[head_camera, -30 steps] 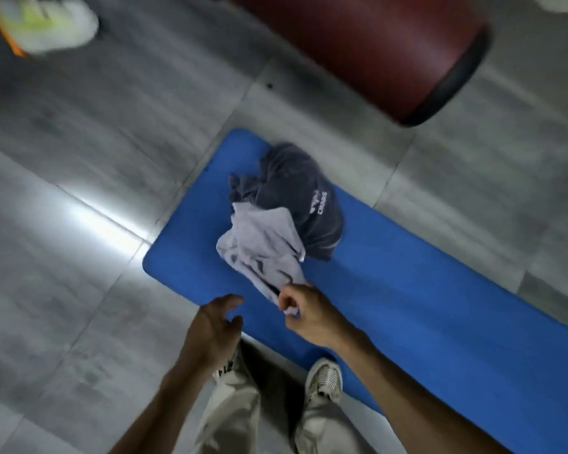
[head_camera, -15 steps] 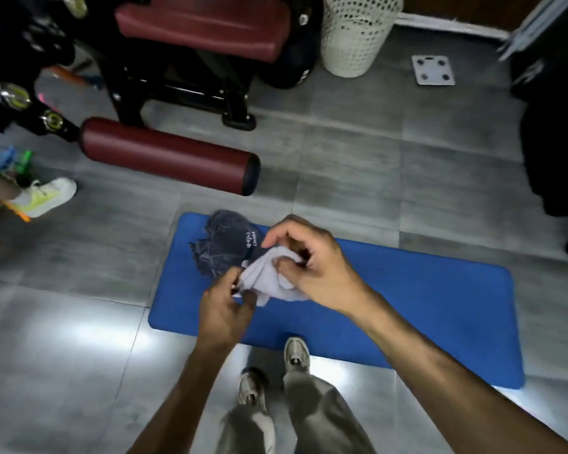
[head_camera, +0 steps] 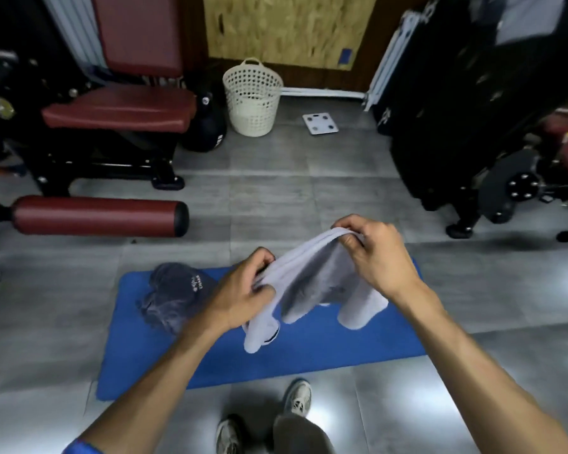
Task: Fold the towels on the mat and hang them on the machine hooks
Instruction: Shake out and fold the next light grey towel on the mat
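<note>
A light grey towel [head_camera: 309,280] hangs in the air above the blue mat [head_camera: 325,348], stretched between both hands with its ends drooping down. My left hand [head_camera: 243,290] pinches its lower left edge. My right hand [head_camera: 374,257] grips its upper edge, higher and farther right. A dark grey towel [head_camera: 174,296] with small white lettering lies crumpled on the left end of the mat. A black gym machine [head_camera: 466,119] stands at the right; I cannot make out its hooks.
A maroon padded bench [head_camera: 118,109] and a maroon roller pad [head_camera: 95,216] stand at the left. A white perforated basket [head_camera: 253,98] and a white scale [head_camera: 320,123] sit by the far wall. My shoes [head_camera: 297,398] are at the mat's near edge. Grey tiled floor surrounds the mat.
The light grey towel went from lying on the mat to being lifted and spread between both hands. The view rose from the mat to show the room.
</note>
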{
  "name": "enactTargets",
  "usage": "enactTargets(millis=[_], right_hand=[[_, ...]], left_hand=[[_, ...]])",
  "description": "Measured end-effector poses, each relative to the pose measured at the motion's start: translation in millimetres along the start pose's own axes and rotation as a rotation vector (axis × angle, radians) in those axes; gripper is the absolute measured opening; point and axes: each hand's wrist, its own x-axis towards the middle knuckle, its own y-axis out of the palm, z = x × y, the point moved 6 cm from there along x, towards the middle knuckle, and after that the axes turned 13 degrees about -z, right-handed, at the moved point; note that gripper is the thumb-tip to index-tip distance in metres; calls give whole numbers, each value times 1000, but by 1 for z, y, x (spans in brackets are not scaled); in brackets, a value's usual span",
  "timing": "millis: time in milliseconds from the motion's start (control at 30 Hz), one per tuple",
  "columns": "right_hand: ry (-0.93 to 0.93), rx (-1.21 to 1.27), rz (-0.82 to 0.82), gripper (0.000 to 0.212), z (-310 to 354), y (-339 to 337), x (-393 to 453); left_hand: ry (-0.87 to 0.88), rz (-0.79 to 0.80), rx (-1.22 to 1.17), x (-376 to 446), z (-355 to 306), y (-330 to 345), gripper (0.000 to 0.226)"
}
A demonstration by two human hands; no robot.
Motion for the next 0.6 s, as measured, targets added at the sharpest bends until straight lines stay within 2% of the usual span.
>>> enactTargets(millis=[100, 233, 367, 500, 600], right_hand=[[50, 75, -5, 22, -21, -33, -12], [38, 65, -82, 22, -62, -84, -19], [127, 56, -245, 25, -150, -155, -29], [195, -169, -285, 12, -257, -210, -56], [262, -359, -243, 12, -336, -237, -83]], left_hand=[[133, -143, 398, -8, -19, 26, 27], [98, -216, 535, -16, -28, 62, 23], [-18, -220, 501, -23, -29, 102, 15], [-103, -212, 455, -25, -44, 149, 7], [-109, -231, 307, -18, -87, 188, 25]])
